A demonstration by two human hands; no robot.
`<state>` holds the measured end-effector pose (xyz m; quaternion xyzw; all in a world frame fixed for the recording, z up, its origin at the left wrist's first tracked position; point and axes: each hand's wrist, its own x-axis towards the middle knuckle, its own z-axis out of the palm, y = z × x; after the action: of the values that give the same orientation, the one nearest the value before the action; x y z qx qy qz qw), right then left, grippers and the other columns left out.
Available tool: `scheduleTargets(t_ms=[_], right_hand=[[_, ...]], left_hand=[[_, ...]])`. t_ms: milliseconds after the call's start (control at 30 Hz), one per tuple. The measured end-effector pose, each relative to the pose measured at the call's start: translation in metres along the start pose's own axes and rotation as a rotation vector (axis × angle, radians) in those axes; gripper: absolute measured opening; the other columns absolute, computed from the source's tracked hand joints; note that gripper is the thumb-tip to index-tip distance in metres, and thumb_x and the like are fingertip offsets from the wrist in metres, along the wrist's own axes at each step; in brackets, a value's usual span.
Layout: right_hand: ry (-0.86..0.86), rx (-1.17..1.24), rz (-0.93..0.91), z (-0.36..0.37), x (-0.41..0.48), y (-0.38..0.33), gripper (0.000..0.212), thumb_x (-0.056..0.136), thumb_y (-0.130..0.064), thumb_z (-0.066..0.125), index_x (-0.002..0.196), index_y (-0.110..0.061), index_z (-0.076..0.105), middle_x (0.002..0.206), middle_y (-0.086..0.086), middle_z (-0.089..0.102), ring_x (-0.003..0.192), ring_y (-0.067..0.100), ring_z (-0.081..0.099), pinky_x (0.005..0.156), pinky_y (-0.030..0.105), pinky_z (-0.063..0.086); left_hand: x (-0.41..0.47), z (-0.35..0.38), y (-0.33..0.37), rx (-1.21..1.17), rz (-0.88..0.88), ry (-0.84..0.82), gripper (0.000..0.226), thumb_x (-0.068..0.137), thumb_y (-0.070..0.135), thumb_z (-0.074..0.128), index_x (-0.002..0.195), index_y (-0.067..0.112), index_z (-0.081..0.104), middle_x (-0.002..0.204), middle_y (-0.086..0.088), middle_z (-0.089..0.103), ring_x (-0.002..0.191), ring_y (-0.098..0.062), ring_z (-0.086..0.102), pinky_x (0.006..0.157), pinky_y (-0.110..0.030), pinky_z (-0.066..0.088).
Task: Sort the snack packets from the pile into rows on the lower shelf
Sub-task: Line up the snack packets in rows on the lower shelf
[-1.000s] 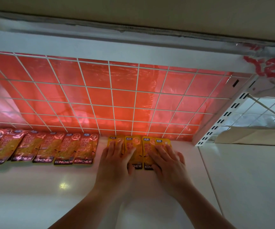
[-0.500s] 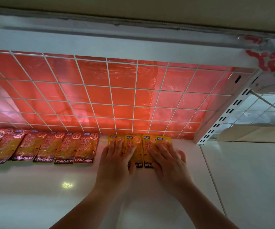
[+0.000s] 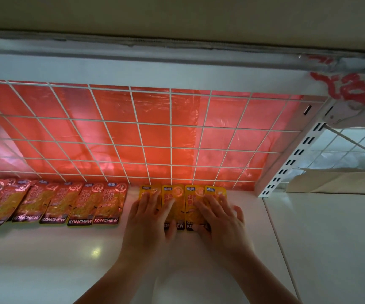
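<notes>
Four yellow pkts (image 3: pixel 179 206) lie flat, side by side, at the back of the white shelf (image 3: pixel 45 260), tops touching the foot of the wire grid (image 3: pixel 170 137), w/ red film (image 3: pixel 115 110) behind it. L hand (image 3: pixel 148 220) rests flat on the two left pkts, fingers straight & spread, gripping nothing. R hand (image 3: pixel 221 220) rests likewise on the two right ones, palm down, fingers straight. Left of a small gap, a row of red pkts (image 3: pixel 54 202), slightly overlapping, runs along the grid to the frame edge. A slotted upright (image 3: pixel 295 154) stands at the grid's right end.
</notes>
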<state>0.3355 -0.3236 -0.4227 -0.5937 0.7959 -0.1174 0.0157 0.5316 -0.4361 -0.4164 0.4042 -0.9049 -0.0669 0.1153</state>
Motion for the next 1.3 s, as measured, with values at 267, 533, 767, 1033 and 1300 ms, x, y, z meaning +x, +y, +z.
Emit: scheduleTargets(t_ms=[267, 533, 767, 1033, 1300], right_hand=[[-0.026, 0.079, 0.010, -0.004, 0.002, 0.006, 0.071, 0.092, -0.076, 0.024, 0.153, -0.043, 0.039, 0.165, -0.009, 0.032, 0.156, 0.028, 0.021, 0.116, 0.053, 0.028], [0.065, 0.333, 0.023, -0.045, 0.001, 0.002, 0.067, 0.090, -0.065, 0.034, 0.151, -0.038, 0.042, 0.161, -0.005, 0.038, 0.150, 0.025, 0.033, 0.112, 0.047, 0.037], [0.454, 0.617, -0.206, -0.181, -0.005, -0.035, 0.054, 0.095, -0.051, 0.052, 0.145, -0.029, 0.051, 0.146, -0.012, 0.049, 0.140, 0.008, 0.043, 0.113, 0.028, 0.038], [0.854, 0.627, -0.260, -0.347, -0.090, -0.084, 0.048, 0.094, -0.045, 0.055, 0.140, -0.032, 0.052, 0.136, -0.021, 0.056, 0.130, -0.009, 0.046, 0.100, 0.007, 0.036], [1.043, 0.353, -0.111, -0.420, -0.197, -0.115, 0.043, 0.090, -0.043, 0.057, 0.132, -0.036, 0.058, 0.126, -0.025, 0.058, 0.117, -0.008, 0.052, 0.091, 0.006, 0.039]], left_hand=[[-0.008, -0.006, 0.008, -0.070, 0.053, 0.188, 0.053, 0.088, 0.037, 0.054, 0.136, 0.019, 0.068, 0.135, -0.010, 0.065, 0.132, -0.037, 0.057, 0.105, -0.048, 0.048], [-0.028, -0.060, 0.058, -0.294, -0.018, 0.274, 0.050, 0.090, 0.038, 0.055, 0.137, 0.024, 0.065, 0.134, 0.002, 0.065, 0.125, -0.020, 0.059, 0.101, -0.036, 0.051], [-0.017, -0.177, 0.108, -0.404, 0.137, 0.433, 0.046, 0.094, 0.038, 0.059, 0.139, 0.028, 0.063, 0.133, 0.013, 0.065, 0.124, -0.004, 0.058, 0.103, -0.015, 0.040], [-0.048, -0.331, 0.171, -0.654, 0.517, 0.649, 0.043, 0.095, 0.040, 0.055, 0.138, 0.040, 0.059, 0.127, 0.029, 0.064, 0.123, 0.007, 0.057, 0.089, -0.005, 0.040], [-0.097, -0.387, 0.208, -0.836, 0.813, 0.540, 0.041, 0.091, 0.043, 0.054, 0.132, 0.046, 0.061, 0.120, 0.030, 0.063, 0.114, 0.011, 0.056, 0.073, -0.003, 0.043]])
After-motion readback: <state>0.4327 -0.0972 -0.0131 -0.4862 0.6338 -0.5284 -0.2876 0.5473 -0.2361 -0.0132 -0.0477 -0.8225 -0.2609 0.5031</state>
